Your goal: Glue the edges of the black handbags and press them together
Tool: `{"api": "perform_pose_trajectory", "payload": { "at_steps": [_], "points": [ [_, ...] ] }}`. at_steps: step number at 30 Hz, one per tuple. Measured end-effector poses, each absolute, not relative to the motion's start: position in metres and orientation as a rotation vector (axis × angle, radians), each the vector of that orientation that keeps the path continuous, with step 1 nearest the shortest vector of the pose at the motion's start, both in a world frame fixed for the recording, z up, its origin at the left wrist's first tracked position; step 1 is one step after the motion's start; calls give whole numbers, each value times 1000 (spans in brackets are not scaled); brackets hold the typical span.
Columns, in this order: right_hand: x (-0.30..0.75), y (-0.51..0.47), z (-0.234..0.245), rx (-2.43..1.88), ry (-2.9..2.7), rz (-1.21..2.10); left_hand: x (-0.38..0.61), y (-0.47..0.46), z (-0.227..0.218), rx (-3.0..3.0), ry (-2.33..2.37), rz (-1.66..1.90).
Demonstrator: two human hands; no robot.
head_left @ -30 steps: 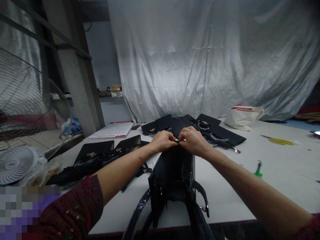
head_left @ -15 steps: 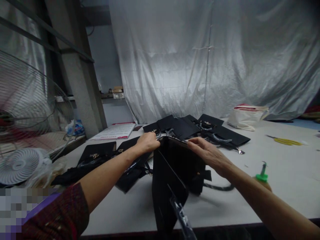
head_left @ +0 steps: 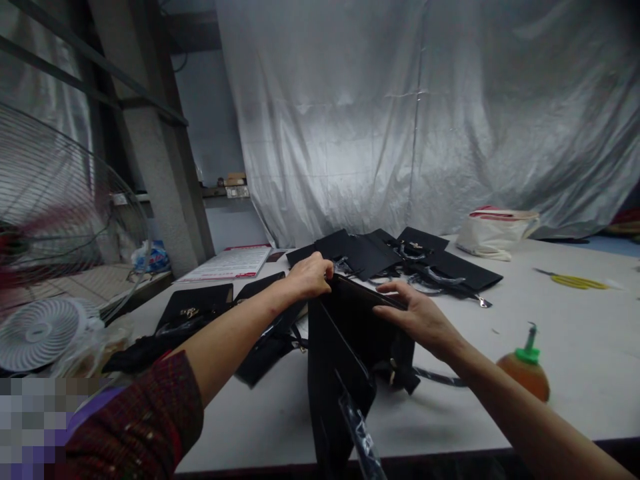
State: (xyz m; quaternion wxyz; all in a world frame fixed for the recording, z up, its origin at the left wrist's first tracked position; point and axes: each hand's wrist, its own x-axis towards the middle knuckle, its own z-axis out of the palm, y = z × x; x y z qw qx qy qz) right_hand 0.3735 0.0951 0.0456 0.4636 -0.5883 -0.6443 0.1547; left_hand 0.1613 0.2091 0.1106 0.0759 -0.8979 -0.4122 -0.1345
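Observation:
A black handbag (head_left: 340,373) stands spread at its mouth in front of me, its dark inside showing. One plastic-wrapped handle (head_left: 361,430) hangs toward me, and another strap sticks out at the right. My left hand (head_left: 313,275) is closed on the bag's far left top corner. Along the right upper rim, my right hand (head_left: 415,313) pinches the edge between thumb and fingers. More black bags (head_left: 370,257) lie piled just beyond, with several others (head_left: 197,307) to the left.
On the right of the white table (head_left: 575,400) stand an orange bottle with a green cap (head_left: 527,373), yellow-handled snips (head_left: 577,282) and a white cloth pouch (head_left: 495,233). At left are a small white fan (head_left: 43,333), a large caged fan (head_left: 65,213) and printed sheets (head_left: 227,263).
My left hand has shifted slightly right and up along the bag's top. The right hand's thumb now shows inside the rim, and the bag's right side has swung a little.

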Motion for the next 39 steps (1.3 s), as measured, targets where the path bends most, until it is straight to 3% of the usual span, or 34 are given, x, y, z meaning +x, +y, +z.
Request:
{"api": "perform_pose_trajectory", "payload": {
  "at_steps": [15, 26, 39],
  "points": [
    [378, 94, 42, -1362, -1653, 412, 170, 220, 110, -2697, -1266, -463],
    [386, 96, 44, -1462, -1543, 435, 163, 230, 101, -2825, -1192, -811],
    [398, 111, 38, -1499, -1528, 356, 168, 226, 102, -2761, -1293, -698]
  ]
}}
